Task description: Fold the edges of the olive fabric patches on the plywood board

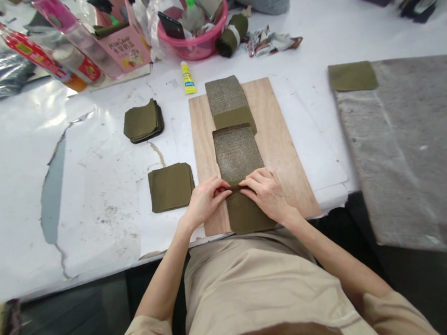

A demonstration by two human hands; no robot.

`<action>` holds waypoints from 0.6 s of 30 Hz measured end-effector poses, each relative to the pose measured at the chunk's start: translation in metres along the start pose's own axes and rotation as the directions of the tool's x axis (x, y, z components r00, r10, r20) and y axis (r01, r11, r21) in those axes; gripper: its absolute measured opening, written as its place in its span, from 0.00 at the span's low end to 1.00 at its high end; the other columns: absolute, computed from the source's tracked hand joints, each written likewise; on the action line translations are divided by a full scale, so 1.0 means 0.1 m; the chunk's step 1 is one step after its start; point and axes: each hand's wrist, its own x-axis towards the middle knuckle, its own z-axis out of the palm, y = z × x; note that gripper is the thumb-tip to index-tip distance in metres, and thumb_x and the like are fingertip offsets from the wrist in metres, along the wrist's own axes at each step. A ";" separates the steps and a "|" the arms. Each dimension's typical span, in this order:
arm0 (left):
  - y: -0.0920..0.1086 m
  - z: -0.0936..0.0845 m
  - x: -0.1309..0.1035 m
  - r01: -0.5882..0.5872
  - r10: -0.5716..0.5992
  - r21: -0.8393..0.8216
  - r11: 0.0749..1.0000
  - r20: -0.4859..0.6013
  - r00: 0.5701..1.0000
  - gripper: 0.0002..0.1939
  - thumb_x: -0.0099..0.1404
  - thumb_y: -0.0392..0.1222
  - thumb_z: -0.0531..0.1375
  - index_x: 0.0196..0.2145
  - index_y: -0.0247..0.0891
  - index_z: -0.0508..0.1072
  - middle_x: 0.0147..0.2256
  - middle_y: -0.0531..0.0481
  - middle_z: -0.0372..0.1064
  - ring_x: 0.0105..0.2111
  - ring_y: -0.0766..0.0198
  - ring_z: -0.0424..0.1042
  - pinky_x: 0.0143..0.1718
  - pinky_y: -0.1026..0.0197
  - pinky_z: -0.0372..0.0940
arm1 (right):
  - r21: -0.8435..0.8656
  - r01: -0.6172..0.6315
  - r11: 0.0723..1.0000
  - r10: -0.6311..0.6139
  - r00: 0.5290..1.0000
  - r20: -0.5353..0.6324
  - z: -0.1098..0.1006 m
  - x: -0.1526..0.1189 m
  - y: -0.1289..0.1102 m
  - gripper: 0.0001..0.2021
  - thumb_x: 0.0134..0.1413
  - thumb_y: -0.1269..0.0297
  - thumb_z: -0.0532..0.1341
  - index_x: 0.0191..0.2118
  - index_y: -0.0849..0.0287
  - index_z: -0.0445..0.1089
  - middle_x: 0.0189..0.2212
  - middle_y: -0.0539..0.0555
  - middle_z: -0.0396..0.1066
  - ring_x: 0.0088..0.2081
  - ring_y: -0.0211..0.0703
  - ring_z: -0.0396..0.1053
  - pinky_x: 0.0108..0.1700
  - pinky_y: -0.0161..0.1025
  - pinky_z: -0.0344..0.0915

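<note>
On a wooden board (289, 156) in front of me lies an olive fabric piece (251, 214), its far edge raised in a narrow fold. My left hand (207, 199) pinches the left end of that fold, and my right hand (267, 192) pinches the right end. Just beyond the fold is a speckled grey-brown piece (238, 153). Farther up the board, another speckled piece (225, 94) has a plain olive strip along its near edge. Left of the board sit two stacks of olive pieces, a near stack (171, 186) and a far stack (141, 121).
A yellow glue tube (188, 78) lies beyond the board. Behind it stand a pink basket (197, 47), a rolled olive cloth (232, 35), a pink box (124, 46) and bottles (77, 63). At right, a grey mat (414, 156) carries an olive piece (353, 76) and overhangs the table edge.
</note>
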 end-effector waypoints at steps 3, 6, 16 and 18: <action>-0.02 0.04 -0.02 -0.039 0.038 -0.011 0.999 -0.061 0.997 0.05 0.68 0.41 0.58 0.37 0.40 0.75 0.34 0.52 0.70 0.34 0.66 0.70 0.37 0.64 0.63 | 0.004 0.009 1.000 -0.008 1.000 -0.018 0.00 -0.01 0.00 0.06 0.62 0.63 0.60 0.40 0.57 0.73 0.38 0.53 0.74 0.45 0.46 0.64 0.50 0.45 0.57; -0.05 0.07 -0.04 -0.067 0.068 0.010 0.998 -0.096 0.993 0.06 0.69 0.41 0.58 0.37 0.40 0.75 0.35 0.51 0.70 0.36 0.65 0.71 0.38 0.63 0.64 | 0.016 0.019 1.000 -0.018 0.999 -0.039 0.01 -0.02 0.01 0.07 0.63 0.63 0.59 0.40 0.56 0.74 0.37 0.53 0.73 0.45 0.45 0.64 0.48 0.44 0.59; -0.09 0.14 -0.11 -0.146 0.163 0.114 0.983 -0.161 0.973 0.08 0.70 0.40 0.56 0.39 0.39 0.74 0.36 0.49 0.70 0.37 0.65 0.72 0.39 0.64 0.66 | 0.046 0.025 0.999 -0.025 1.000 -0.005 0.00 -0.04 0.03 0.10 0.65 0.64 0.57 0.46 0.55 0.75 0.36 0.53 0.72 0.44 0.44 0.63 0.47 0.43 0.61; -0.10 0.15 -0.12 -0.157 0.177 0.132 0.979 -0.162 0.971 0.08 0.70 0.40 0.55 0.40 0.39 0.74 0.37 0.49 0.71 0.37 0.65 0.72 0.39 0.64 0.66 | 0.052 0.024 0.998 -0.024 1.000 -0.004 0.00 -0.03 0.04 0.10 0.64 0.63 0.58 0.47 0.56 0.75 0.37 0.54 0.72 0.45 0.45 0.63 0.47 0.43 0.61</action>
